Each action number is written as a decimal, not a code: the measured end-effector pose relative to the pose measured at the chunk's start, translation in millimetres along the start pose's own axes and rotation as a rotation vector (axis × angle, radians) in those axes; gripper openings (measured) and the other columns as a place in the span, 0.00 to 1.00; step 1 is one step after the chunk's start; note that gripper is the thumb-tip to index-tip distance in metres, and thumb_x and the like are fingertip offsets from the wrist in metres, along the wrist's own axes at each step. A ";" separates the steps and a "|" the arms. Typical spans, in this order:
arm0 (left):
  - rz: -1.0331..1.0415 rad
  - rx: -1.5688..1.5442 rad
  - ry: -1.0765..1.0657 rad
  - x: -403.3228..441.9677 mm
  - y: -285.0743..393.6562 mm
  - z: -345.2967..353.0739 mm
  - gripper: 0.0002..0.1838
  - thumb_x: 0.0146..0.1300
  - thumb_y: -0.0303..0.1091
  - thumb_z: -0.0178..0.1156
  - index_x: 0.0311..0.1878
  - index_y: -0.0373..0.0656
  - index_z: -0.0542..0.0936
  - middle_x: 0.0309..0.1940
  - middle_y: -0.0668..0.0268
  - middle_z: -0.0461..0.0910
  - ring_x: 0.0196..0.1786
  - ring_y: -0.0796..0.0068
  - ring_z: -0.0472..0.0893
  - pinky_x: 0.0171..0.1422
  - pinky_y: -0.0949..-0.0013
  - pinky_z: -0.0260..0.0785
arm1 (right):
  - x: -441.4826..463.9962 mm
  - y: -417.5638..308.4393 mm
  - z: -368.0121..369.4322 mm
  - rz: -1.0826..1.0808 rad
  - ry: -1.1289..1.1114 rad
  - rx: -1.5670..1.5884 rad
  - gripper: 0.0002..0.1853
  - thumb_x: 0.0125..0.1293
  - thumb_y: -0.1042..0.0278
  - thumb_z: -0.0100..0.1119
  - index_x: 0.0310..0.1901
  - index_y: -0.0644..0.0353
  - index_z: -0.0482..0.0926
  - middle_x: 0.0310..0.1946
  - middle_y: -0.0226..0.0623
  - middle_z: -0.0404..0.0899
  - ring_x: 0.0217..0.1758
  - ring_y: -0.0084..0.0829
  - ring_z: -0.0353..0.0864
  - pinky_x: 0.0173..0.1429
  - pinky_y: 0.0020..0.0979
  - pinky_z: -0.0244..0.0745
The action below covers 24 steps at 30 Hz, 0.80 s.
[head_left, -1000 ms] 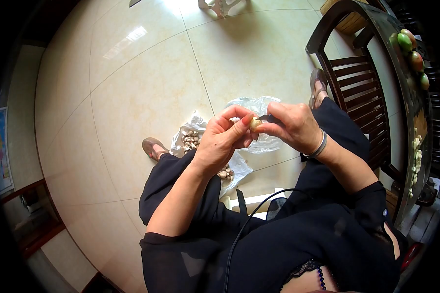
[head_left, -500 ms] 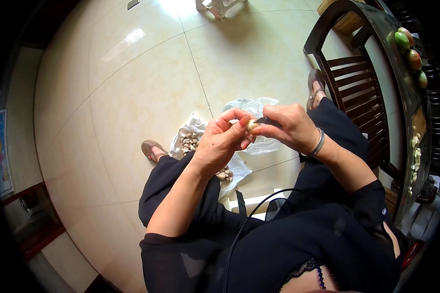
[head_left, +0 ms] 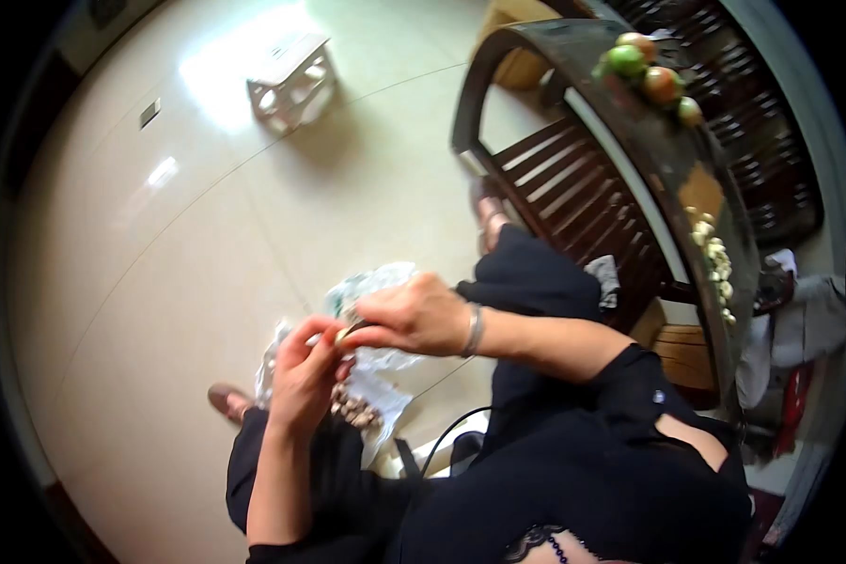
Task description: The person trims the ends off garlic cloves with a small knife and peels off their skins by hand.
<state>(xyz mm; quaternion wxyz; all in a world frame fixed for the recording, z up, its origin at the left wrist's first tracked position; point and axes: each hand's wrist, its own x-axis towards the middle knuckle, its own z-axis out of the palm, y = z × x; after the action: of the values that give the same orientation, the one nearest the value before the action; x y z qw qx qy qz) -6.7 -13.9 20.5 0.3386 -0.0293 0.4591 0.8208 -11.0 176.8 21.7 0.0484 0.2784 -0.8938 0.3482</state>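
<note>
Our two hands meet low over the floor, both busy: the left hand (head_left: 303,378) pinches a small pale clove (head_left: 341,336) at its fingertips, and the right hand (head_left: 412,315) grasps what looks like a short dark blade (head_left: 355,328), its tip end close against the clove. Blur keeps us from telling whether the edge bites or only touches.

As for progress, we judge the work to be well under way but unfinished. Done, as far as we can see, is a long scatter of pale pieces (head_left: 719,263) along the near edge of the dark table (head_left: 672,150) on our right, lying below a cluster of fruit (head_left: 663,85). What seems left is the clove between our hands and a heap of brownish bulbs (head_left: 355,410) in the crumpled white bag (head_left: 392,393) on the floor, partly hidden behind our left wrist; we cannot count them.

Against the picture half a second earlier, our view has swung toward the table. The stool (head_left: 291,80), cut off at the top then, shows whole now, and our hands sit lower and further left in view. Our grip looks much the same, with the clove held between both hands in each picture.
</note>
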 end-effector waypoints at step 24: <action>-0.033 -0.099 0.039 0.5 3.7 1.2 0.09 0.63 0.32 0.50 0.42 0.37 0.71 0.30 0.69 0.73 0.28 0.84 0.69 0.32 0.83 0.61 | 2.3 -2.7 -2.2 -0.001 -0.038 0.020 0.19 0.59 0.51 0.52 0.18 0.55 0.67 0.13 0.37 0.69 0.17 0.36 0.72 0.19 0.32 0.64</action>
<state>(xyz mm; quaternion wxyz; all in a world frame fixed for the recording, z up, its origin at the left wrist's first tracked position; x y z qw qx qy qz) -9.0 -14.0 23.8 0.3414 -0.0695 0.4240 0.8360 -11.7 175.6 25.6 0.0287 0.2860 -0.8909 0.3517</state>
